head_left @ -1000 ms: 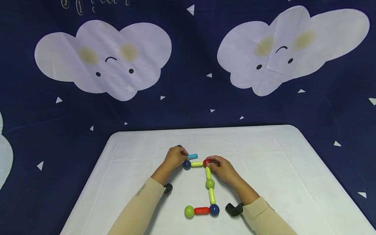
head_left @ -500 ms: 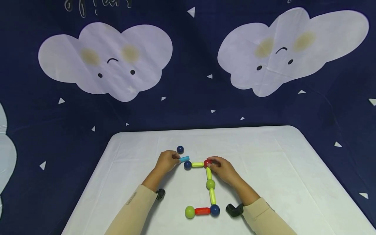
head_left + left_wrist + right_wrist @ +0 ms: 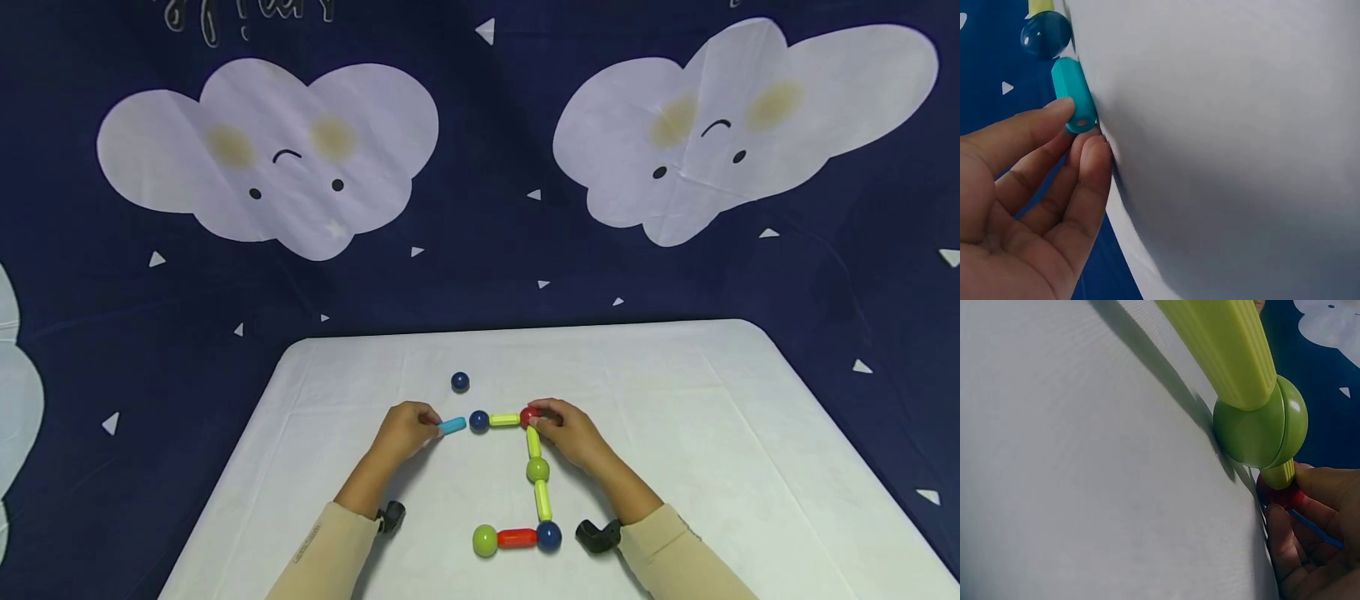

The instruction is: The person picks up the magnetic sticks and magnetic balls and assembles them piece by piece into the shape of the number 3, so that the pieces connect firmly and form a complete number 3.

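My left hand (image 3: pixel 407 430) pinches a light blue rod (image 3: pixel 1073 87) by one end, between thumb and fingers. The rod's free end points at a dark blue ball (image 3: pixel 479 422), with a small gap showing in both the head and left wrist views. From that ball a yellow-green rod (image 3: pixel 505 420) runs to a red ball (image 3: pixel 529 417), which my right hand (image 3: pixel 573 433) holds between thumb and fingers. Below the red ball, two more yellow-green rods meet at a green ball (image 3: pixel 1257 425). The chain then turns left through a blue ball (image 3: pixel 549 537) and a red rod (image 3: pixel 517 539) to another green ball (image 3: pixel 484 541).
A loose dark blue ball (image 3: pixel 460 382) lies on the white table (image 3: pixel 675 400), behind the chain. Black wrist cameras stick out from both sleeves, the right one (image 3: pixel 597 536) close to the chain's near corner. A dark cloth with clouds (image 3: pixel 480 275) hangs behind the table.
My left hand has moved left and nearer to me with the light blue rod, uncovering the loose blue ball and bringing the rod level with the chain's end ball. My right hand stays on the red ball.
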Tool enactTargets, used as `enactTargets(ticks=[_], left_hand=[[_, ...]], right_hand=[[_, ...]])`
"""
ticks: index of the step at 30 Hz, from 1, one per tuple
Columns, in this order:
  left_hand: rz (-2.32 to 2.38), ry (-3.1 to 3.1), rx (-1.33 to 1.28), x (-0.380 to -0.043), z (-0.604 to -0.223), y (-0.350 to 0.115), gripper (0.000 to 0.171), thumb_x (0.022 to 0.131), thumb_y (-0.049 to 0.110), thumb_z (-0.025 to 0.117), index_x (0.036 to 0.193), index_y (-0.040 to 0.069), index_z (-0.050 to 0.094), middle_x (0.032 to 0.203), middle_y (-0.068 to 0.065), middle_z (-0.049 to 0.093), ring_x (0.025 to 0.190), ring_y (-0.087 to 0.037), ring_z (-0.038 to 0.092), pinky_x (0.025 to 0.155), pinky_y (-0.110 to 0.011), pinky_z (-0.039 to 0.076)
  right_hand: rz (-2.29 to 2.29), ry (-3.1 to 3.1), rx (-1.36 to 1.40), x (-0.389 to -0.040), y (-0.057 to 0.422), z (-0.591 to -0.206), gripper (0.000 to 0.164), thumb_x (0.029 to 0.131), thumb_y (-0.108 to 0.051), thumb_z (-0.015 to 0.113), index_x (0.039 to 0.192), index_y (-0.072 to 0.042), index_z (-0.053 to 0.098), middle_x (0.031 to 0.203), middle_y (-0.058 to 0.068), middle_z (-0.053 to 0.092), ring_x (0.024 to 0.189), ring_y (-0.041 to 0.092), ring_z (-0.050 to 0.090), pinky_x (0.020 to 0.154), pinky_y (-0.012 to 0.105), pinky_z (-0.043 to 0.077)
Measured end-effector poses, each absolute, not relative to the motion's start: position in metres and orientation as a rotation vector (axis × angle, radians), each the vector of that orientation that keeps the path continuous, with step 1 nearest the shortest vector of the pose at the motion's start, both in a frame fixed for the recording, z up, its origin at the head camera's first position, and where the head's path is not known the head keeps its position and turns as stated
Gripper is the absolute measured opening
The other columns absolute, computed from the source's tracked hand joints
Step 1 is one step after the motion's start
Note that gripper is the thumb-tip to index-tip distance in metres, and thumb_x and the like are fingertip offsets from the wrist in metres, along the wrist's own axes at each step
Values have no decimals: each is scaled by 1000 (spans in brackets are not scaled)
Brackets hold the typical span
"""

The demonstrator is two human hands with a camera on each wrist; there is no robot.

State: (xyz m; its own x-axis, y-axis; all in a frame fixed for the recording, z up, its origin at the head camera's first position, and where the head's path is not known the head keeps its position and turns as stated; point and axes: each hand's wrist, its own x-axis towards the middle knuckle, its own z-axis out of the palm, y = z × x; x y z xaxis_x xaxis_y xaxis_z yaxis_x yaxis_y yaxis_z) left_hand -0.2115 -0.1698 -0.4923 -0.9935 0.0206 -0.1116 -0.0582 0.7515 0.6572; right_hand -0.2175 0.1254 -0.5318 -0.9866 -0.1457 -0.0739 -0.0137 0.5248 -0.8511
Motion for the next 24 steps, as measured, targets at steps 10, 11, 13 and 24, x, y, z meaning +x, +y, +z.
enactTargets(ticks=[10, 11, 13, 24], left_hand=[[1105, 2757, -17, -193, -492, -174, 5, 84, 10, 78, 88, 8, 76, 79, -2, 68, 71, -15, 59, 63, -27, 49], [1107, 2756, -1, -192, -492, -173, 5, 83, 9, 77, 88, 8, 76, 79, -2, 68, 71, -15, 59, 63, -27, 49], [1118, 2744, 29, -189, -492, -171, 5, 83, 8, 77, 88, 8, 76, 78, -2, 68, 70, -15, 59, 62, -27, 49], [1151, 2648, 192, -178, -490, -149, 5, 85, 7, 77, 89, 10, 75, 80, -1, 68, 69, -14, 58, 60, -27, 49]], right_hand=[[-1435, 2641, -130, -217, 125, -532, 29, 97, -27, 67, 126, -20, 69, 118, 5, 70, 94, 14, 62, 81, 31, 51], [-1433, 2642, -130, -217, 125, -532, 29, 97, -27, 67, 126, -20, 69, 118, 5, 70, 94, 15, 62, 81, 31, 51], [-1434, 2642, -129, -217, 125, -532, 30, 97, -28, 67, 126, -20, 69, 118, 5, 70, 94, 15, 62, 81, 31, 50], [-1425, 2641, -126, -217, 124, -529, 30, 97, -29, 68, 126, -20, 69, 114, 5, 70, 92, 14, 61, 80, 30, 50]])
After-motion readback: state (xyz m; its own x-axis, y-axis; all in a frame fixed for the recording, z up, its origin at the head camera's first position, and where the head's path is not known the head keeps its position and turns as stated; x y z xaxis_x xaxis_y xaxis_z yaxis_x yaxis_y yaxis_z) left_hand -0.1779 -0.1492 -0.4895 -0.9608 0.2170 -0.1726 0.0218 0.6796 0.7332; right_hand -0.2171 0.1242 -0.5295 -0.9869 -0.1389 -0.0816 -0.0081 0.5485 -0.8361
